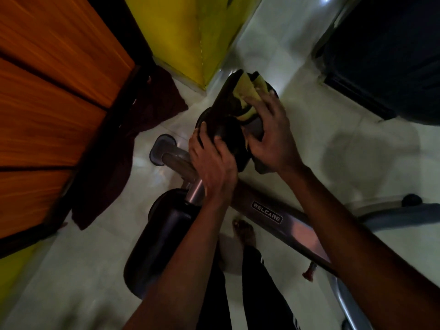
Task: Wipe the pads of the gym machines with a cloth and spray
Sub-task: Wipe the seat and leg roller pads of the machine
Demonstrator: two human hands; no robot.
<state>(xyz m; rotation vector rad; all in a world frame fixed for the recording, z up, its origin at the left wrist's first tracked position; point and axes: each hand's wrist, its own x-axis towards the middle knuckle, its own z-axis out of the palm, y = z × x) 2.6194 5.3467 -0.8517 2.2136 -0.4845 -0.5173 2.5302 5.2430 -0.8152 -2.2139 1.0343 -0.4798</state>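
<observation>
A black roller pad (222, 108) sits on the end of a steel gym machine frame (281, 217) marked WELCARE. My right hand (271, 136) presses a yellow and black cloth (248, 91) around the pad's right side, fingers curled over it. Around the pad's near left end, my left hand (212, 160) grips with curled fingers. A second black roller pad (162, 236) lies lower left on the same bar. No spray bottle is in view.
An orange wooden door (54, 96) fills the left. A dark maroon towel (133, 129) lies on the white tiled floor (321, 129) beside it. A yellow wall corner (190, 32) stands behind. A dark object (390, 51) occupies the upper right. My bare foot (245, 232) stands below the frame.
</observation>
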